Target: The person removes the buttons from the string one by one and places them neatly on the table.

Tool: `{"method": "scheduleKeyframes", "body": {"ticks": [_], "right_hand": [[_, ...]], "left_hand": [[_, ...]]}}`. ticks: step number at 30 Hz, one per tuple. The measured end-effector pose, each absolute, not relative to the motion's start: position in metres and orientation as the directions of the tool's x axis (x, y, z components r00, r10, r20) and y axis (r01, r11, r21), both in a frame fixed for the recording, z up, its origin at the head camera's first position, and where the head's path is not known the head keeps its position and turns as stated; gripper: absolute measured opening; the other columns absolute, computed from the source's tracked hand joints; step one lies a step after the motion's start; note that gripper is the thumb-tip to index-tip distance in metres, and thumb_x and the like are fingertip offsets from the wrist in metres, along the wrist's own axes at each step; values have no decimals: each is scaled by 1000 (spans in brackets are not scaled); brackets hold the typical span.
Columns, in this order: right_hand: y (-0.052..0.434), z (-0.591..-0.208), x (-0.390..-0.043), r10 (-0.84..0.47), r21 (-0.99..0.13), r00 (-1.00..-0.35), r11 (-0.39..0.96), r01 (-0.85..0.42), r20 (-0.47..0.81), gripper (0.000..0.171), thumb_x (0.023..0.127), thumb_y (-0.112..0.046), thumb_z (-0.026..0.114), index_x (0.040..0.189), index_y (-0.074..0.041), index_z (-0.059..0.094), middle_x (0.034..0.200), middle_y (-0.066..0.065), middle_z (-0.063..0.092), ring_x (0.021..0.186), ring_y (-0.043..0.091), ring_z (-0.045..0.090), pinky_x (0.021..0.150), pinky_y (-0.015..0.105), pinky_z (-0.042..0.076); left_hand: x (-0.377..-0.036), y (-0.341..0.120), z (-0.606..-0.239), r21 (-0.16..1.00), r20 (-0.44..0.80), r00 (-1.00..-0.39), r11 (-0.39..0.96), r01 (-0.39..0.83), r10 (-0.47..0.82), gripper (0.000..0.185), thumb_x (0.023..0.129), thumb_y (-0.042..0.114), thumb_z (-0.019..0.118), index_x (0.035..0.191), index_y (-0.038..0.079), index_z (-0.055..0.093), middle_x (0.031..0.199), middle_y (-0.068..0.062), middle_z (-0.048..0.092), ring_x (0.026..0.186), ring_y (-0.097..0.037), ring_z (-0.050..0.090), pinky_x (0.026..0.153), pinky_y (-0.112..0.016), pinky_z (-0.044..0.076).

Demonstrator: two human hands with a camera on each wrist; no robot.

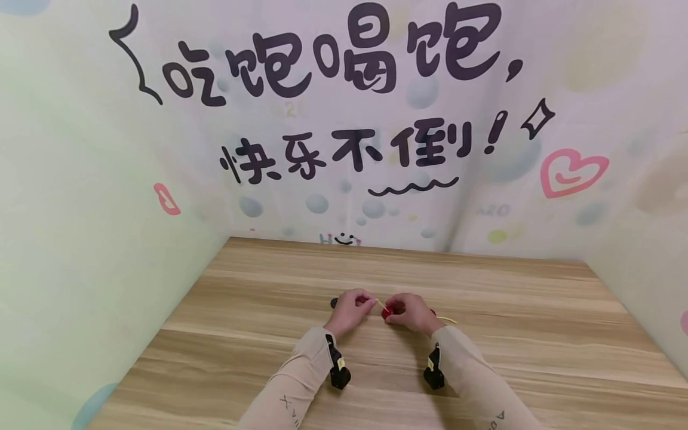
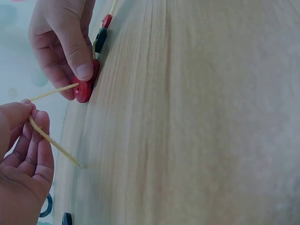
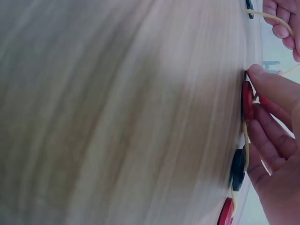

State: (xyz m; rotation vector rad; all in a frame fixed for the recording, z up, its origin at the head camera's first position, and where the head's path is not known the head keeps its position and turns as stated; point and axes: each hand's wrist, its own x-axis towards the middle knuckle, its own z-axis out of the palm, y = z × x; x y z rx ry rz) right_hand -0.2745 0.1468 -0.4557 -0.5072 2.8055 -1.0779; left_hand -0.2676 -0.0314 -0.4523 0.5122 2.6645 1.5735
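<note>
We note 1 red button [image 2: 83, 93] pinched in the right hand [image 1: 411, 310] over the bench [image 1: 258, 298], rightward of the left hand [image 1: 351, 308], which pinches yellow cord [image 2: 54, 92]. The cord's straight span runs sideways between the 2 hands, meeting the button's face.

I see a wood-grain worktop [image 1: 527, 310] meeting a pale printed backdrop [image 1: 282, 206]. It carries two rows of dark Chinese lettering [image 1: 355, 148], a wavy line [image 1: 414, 187] beneath, grey-blue bubbles [image 1: 317, 203], a pink heart [image 1: 568, 178] at right, and a smiley [image 1: 344, 242] low down, beside faint letters [image 1: 325, 239] I can't reliably read from here.
</note>
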Motion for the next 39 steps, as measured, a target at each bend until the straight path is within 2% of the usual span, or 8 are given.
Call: {"method": "scheduleKeyframes", "body": {"ticks": [11, 18, 25, 32, 39], "right_hand": [[145, -458, -276, -350, -648, -936, 707, -283, 27, 23, 69, -9, 75, 87, -7, 61, 76, -2, 56, 71, 12, 50, 69, 29, 44], [143, -458, -277, -333, -662, -942, 697, -275, 41, 25, 69, -3, 73, 90, -7, 59, 77, 0, 52, 71, 14, 47, 68, 29, 43], [142, -459, -275, -328, -677, -943, 681, -280, 60, 27, 70, -1, 72, 93, -5, 59, 79, 1, 55, 73, 14, 50, 69, 29, 45], [145, -461, -275, -368, -681, -925, 652, -332, 99, 26, 71, -2, 71, 93, -2, 59, 80, 1, 57, 73, 14, 52, 68, 29, 45], [147, -460, -275, -400, -673, -913, 652, -348, 85, 25, 71, -1, 71, 93, -4, 58, 80, 1, 58, 74, 14, 54, 70, 30, 46]], "left_hand": [[-267, -32, -453, 851, 160, -946, 446, 278, 283, 12, 87, 14, 56, 86, 4, 63, 71, 1, 58, 65, -7, 50, 59, -20, 42], [-267, -32, -457, 851, 179, -940, 433, 297, 292, 11, 86, 12, 57, 84, 3, 64, 71, 1, 57, 65, -7, 49, 58, -19, 42], [-264, -32, -455, 853, 178, -936, 426, 300, 302, 12, 87, 8, 56, 85, -2, 63, 69, 0, 56, 63, -7, 48, 56, -19, 41], [-264, -33, -457, 853, 174, -941, 433, 292, 291, 11, 86, 9, 56, 84, 0, 63, 69, 1, 56, 63, -6, 48, 57, -19, 42], [-264, -35, -455, 852, 165, -952, 450, 269, 257, 12, 87, 11, 56, 88, 2, 63, 73, 0, 57, 67, -8, 50, 59, -20, 42]]}}
